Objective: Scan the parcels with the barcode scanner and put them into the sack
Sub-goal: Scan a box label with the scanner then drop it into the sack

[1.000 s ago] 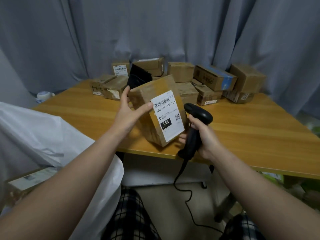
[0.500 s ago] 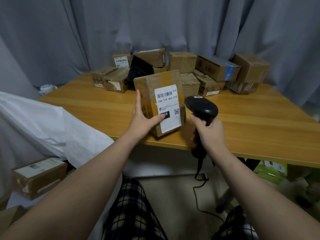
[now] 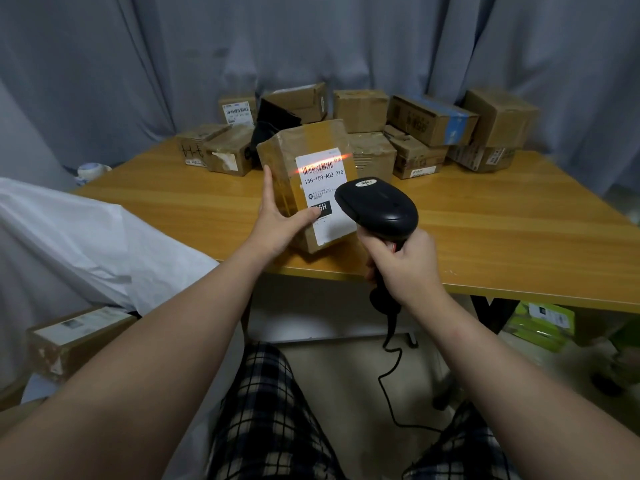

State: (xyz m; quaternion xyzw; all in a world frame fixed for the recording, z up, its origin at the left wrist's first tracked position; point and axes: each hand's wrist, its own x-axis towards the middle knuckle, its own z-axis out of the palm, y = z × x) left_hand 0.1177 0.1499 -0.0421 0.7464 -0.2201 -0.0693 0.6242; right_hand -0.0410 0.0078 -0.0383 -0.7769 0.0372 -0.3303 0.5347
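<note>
Grey curtain (image 3: 311, 46) closes off the whole rear of the scene. In front of it stands a wooden table (image 3: 519, 237).

A white sack (image 3: 86, 244) lies crumpled left of the table, beside the person's left arm. A brown box (image 3: 76, 337) with a pale label sits below its folds; whether it is inside the sack cannot be determined.

A cluster of brown cardboard parcels (image 3: 360, 109) is stacked along the table's far edge against the curtain. One has a blue band and several carry white labels.

The parcel in hand (image 3: 311, 140) stands upright over the table's near edge, well forward of the cluster. Whether its lower edge rests on the table cannot be determined.

The left hand (image 3: 277, 223) holds this parcel from its left side. The grip is closed on it, with fingers up the side face and the thumb across the front.

The right hand (image 3: 405, 268) is clenched round the handle of a black scanner (image 3: 381, 206). Its head is aimed at the parcel from just beside its lower right.

The parcel's white label (image 3: 325, 192) faces the camera and reads 15H-159-A03-210. A red scan line (image 3: 322, 163) crosses the barcode at the top of the label.

A black cable (image 3: 391, 375) hangs from the scanner's handle toward the floor, between the person's checked trouser legs (image 3: 270, 410).
</note>
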